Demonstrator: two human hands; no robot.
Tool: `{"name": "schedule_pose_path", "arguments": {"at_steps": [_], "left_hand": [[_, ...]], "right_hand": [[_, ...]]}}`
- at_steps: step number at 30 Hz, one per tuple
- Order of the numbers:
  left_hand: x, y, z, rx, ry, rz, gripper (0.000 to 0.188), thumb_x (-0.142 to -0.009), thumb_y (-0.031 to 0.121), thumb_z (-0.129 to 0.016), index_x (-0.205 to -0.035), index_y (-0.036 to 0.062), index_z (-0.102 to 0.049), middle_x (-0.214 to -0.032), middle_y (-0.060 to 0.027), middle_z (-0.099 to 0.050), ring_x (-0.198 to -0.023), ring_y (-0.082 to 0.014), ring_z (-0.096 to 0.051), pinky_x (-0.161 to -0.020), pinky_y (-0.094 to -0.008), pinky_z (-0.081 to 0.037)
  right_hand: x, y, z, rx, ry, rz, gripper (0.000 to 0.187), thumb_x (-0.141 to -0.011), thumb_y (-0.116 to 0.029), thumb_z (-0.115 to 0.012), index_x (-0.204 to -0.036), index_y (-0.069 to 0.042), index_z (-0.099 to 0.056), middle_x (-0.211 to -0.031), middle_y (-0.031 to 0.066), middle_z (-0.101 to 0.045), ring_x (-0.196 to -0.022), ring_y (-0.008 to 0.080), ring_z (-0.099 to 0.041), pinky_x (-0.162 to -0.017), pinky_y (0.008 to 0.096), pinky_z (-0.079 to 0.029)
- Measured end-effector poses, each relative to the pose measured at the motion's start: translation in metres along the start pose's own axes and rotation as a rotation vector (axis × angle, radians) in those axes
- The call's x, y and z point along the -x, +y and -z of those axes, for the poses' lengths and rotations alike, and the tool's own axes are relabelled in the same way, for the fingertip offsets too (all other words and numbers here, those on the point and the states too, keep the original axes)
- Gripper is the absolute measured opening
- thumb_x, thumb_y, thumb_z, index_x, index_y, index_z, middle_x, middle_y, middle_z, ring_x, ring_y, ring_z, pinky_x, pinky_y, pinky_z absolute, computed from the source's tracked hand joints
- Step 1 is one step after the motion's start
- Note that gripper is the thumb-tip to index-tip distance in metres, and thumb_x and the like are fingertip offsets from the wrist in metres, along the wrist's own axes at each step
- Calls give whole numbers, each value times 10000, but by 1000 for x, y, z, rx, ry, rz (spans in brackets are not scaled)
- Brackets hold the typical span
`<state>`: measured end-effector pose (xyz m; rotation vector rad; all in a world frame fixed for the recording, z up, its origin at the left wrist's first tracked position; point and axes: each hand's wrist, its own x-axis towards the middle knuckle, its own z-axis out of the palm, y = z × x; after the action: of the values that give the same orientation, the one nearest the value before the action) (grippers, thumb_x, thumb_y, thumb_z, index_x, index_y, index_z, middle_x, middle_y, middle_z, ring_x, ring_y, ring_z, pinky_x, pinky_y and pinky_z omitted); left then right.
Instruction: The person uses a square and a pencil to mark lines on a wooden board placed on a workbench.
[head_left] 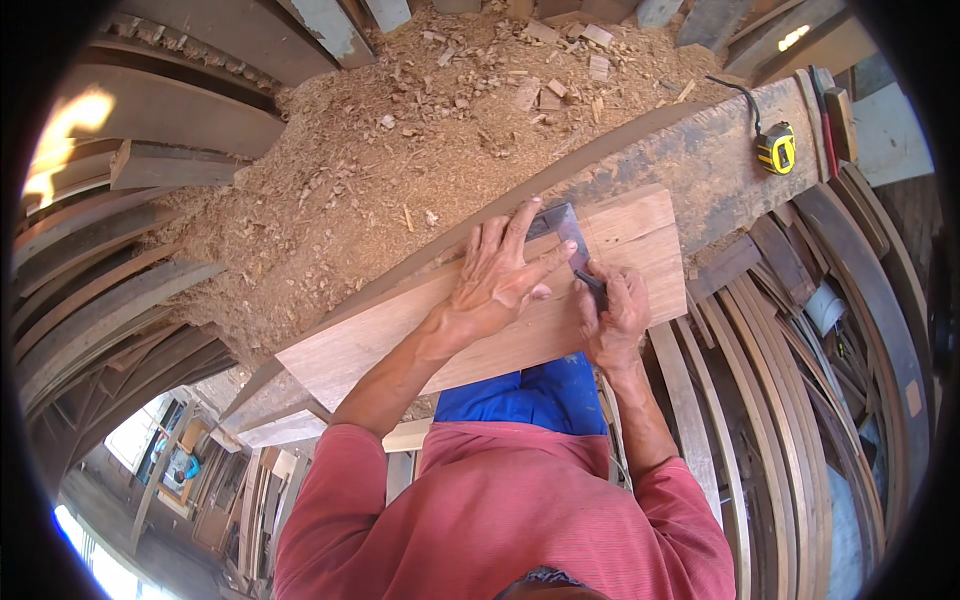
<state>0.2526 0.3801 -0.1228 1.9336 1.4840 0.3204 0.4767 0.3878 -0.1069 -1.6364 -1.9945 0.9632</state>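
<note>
A broad wooden board (640, 240) lies slantwise in front of me across a thick timber. Near its right end rests a dark metal try square (573, 232), its blade reaching across the board's face. My left hand (495, 275) holds the square against the board with fingers spread, one fingertip on the blade and others at the far edge. Close beside the blade, my right hand (618, 312) is closed around a short dark marking tool (592, 286). The tool's tip lies by the blade's edge; its exact kind is unclear.
On the thick timber (715, 150), a yellow-and-black tape measure (776, 150) sits at the far right, near a red-handled tool (829, 135). Sawdust and wood chips (370, 170) heap beyond the board. Planks (770, 370) crowd both sides. A person (182, 467) appears at far lower left.
</note>
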Motion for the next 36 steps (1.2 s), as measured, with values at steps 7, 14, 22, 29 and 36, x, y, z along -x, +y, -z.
{"name": "schedule_pose_path", "arguments": {"at_steps": [7,14,22,29,36], "left_hand": [[0,1,1,21,-3,-6,904,-756,267,-959,-1571,430,-604,-1716,-244,-351,-1352,-417,-492,-1063,-546,-423],[0,0,1,35,-2,-7,901,-769,267,-950,-1579,440,-594,-1717,-246,-347,-1347,-419,-493,-1058,-547,-423],[0,-2,0,49,8,-19,917,-781,275,-942,-1598,461,-567,-1719,-249,-348,-1330,-416,-498,-1043,-540,-428],[-1,-2,0,34,11,-27,931,-773,284,-944,-1602,462,-562,-1716,-244,-356,-1321,-415,-505,-1038,-541,-437],[-3,4,6,14,-20,3,881,-763,285,-948,-1565,426,-611,-1703,-237,-373,-1301,-406,-516,-1033,-539,-452]], "right_hand": [[-2,0,0,16,12,26,350,-864,69,-796,-1198,-20,-743,-931,116,-707,-863,276,-689,-739,390,-550],[-4,-1,0,24,36,39,355,-856,68,-808,-1194,-22,-746,-913,119,-698,-822,280,-686,-707,394,-540],[-1,4,-2,9,36,43,378,-853,73,-811,-1209,-31,-742,-918,108,-710,-816,270,-690,-691,388,-540],[-3,3,2,-10,-2,16,314,-911,38,-777,-1217,-22,-744,-945,97,-709,-842,251,-679,-720,379,-539],[-13,-12,40,-169,144,-80,194,-1048,-145,-719,-1177,-29,-806,-899,83,-653,-787,230,-578,-761,382,-481]]}}
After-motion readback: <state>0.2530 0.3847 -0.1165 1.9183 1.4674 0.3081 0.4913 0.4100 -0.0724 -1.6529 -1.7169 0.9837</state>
